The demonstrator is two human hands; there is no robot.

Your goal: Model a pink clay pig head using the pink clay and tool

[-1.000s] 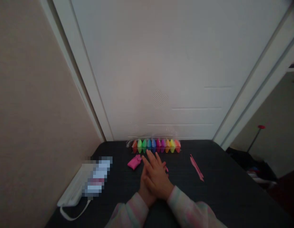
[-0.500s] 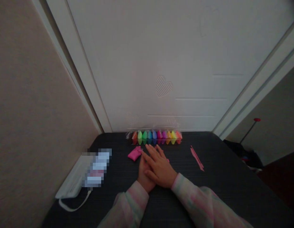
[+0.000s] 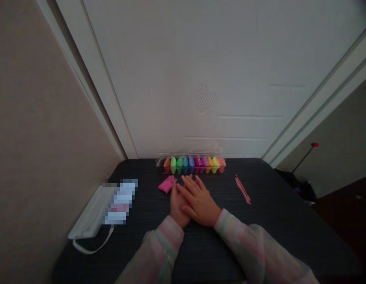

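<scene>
White slab point(image 3: 90, 215) lies left on surface point(image 3: 277, 240); white cable point(image 3: 92, 251) loops near its end. Red-knobbed rod point(image 3: 303, 159) tilts, right.

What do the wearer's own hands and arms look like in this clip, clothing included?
Both the left hand and right hand are bare, with no glove, ring or watch showing. The left sleeve and right sleeve are long, reaching the wrists, in blurred pastel bands of pink, whitish and pale green.
</scene>
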